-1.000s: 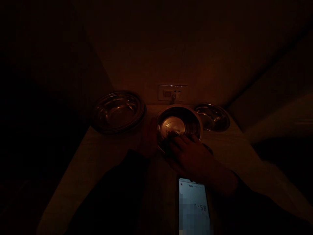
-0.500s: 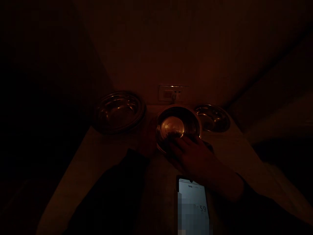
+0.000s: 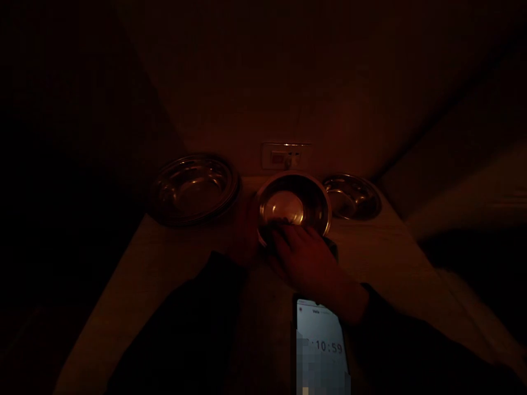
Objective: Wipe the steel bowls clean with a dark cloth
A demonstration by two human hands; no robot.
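Note:
The scene is very dark. A steel bowl (image 3: 294, 206) is tilted toward me in the middle of a pale counter (image 3: 173, 258). My left hand (image 3: 246, 233) grips its left rim, fingers wrapped round the outside. My right hand (image 3: 307, 258) lies over the near rim with its fingertips reaching inside the bowl, pressed on the inner wall. Whether those fingers hold a cloth or scrubber is hidden in the gloom. Dark sleeves cover both forearms.
A stack of steel plates (image 3: 193, 189) sits at the back left and a steel plate (image 3: 352, 197) at the back right. A wall socket (image 3: 284, 158) is behind the bowl. A lit phone (image 3: 323, 345) showing a timer lies near me.
The bowl and both hands have shifted slightly left and toward me; my right hand has slid a little along the inside. The phone's timer advanced.

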